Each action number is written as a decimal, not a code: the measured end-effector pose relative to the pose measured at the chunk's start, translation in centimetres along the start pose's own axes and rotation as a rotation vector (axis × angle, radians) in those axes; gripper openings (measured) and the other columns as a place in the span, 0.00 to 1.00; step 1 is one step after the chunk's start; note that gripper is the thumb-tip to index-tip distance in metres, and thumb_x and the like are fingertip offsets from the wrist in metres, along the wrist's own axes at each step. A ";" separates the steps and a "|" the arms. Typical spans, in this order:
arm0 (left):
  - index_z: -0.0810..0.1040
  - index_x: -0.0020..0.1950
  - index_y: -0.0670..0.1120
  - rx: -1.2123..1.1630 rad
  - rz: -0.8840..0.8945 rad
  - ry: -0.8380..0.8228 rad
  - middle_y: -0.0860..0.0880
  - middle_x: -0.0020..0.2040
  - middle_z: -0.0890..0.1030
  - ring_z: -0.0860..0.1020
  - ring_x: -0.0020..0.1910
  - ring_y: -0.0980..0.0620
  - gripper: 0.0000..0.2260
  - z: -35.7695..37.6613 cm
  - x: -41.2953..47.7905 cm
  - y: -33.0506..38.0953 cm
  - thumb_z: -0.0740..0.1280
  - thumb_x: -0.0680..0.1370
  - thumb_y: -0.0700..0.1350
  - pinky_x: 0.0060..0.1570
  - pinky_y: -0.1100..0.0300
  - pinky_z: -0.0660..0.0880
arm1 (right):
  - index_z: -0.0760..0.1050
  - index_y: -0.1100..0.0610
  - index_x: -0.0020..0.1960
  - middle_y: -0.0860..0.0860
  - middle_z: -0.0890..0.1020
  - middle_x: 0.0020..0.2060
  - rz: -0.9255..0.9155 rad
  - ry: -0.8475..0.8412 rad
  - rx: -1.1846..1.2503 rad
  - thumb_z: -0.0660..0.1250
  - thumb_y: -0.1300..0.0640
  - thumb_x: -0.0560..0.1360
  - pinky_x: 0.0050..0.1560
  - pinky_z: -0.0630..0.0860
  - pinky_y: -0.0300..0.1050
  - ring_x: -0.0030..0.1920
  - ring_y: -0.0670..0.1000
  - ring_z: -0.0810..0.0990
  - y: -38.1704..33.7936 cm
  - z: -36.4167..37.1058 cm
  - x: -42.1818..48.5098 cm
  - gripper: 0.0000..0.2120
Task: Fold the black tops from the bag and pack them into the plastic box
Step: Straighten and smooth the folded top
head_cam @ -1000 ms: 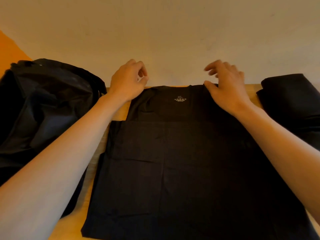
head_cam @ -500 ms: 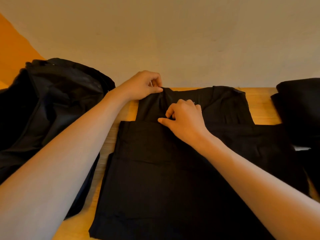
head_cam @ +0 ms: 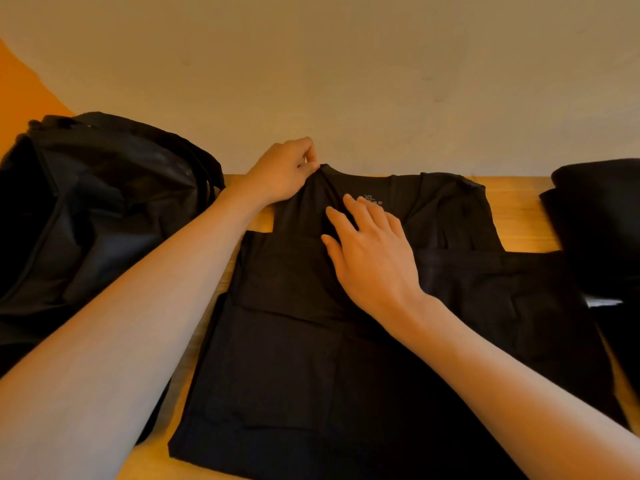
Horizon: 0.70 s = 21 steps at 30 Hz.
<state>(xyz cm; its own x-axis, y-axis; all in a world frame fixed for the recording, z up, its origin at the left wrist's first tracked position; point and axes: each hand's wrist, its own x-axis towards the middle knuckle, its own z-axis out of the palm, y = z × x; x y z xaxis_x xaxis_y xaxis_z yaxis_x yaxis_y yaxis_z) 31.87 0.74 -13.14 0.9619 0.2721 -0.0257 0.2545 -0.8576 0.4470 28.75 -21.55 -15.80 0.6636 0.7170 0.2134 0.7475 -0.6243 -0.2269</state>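
Black top lies flat on the bench, centre of head view, collar at 12. Left grip pinches its 11 o'clock corner, likely to fold that side in. Right grip is laid flat, holding nothing, and pins the cloth below the collar as an anchor. Bag at 9; folded black stack at 3. Box not visible.

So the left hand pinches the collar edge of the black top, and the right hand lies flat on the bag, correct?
Not quite: the head view shows the right hand flat on the black top itself, not the bag. The left hand does pinch the collar edge.
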 end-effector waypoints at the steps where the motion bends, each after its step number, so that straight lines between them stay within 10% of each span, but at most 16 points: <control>1: 0.75 0.53 0.44 0.007 0.000 0.003 0.49 0.36 0.74 0.72 0.35 0.52 0.06 0.1 0.0 -0.1 0.63 0.85 0.45 0.35 0.54 0.65 | 0.68 0.53 0.77 0.58 0.68 0.77 0.011 -0.054 -0.005 0.55 0.44 0.85 0.75 0.64 0.56 0.77 0.59 0.65 -0.1 0.0 0.0 0.24; 9: 0.75 0.61 0.44 0.288 -0.053 0.368 0.43 0.60 0.72 0.72 0.57 0.41 0.16 0.2 -5.5 4.6 0.57 0.86 0.55 0.54 0.48 0.70 | 0.58 0.50 0.82 0.55 0.59 0.81 0.172 0.010 -0.005 0.49 0.45 0.86 0.82 0.48 0.56 0.82 0.54 0.52 5.0 -4.3 -0.6 0.26; 14: 0.51 0.84 0.50 0.351 -0.037 0.053 0.41 0.84 0.47 0.47 0.83 0.40 0.36 4.9 -14.1 9.0 0.44 0.82 0.69 0.80 0.42 0.50 | 0.41 0.55 0.84 0.55 0.43 0.83 0.417 -0.248 -0.104 0.39 0.41 0.85 0.81 0.42 0.56 0.82 0.54 0.39 11.1 -3.6 -0.5 0.32; 21: 0.36 0.83 0.52 0.358 -0.172 0.051 0.40 0.83 0.38 0.39 0.82 0.40 0.39 6.8 -17.2 7.3 0.35 0.78 0.72 0.80 0.39 0.45 | 0.38 0.55 0.83 0.55 0.38 0.82 0.488 -0.238 -0.071 0.38 0.37 0.83 0.81 0.40 0.57 0.81 0.54 0.35 12.2 -3.7 -0.8 0.35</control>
<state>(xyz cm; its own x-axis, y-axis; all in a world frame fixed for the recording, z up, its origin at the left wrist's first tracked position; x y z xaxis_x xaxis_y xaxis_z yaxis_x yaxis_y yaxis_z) 17.83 -13.13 -15.51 0.8985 0.4383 -0.0241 0.4384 -0.8931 0.1004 37.42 -30.86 -15.22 0.9151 0.3839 -0.1235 0.3599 -0.9156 -0.1794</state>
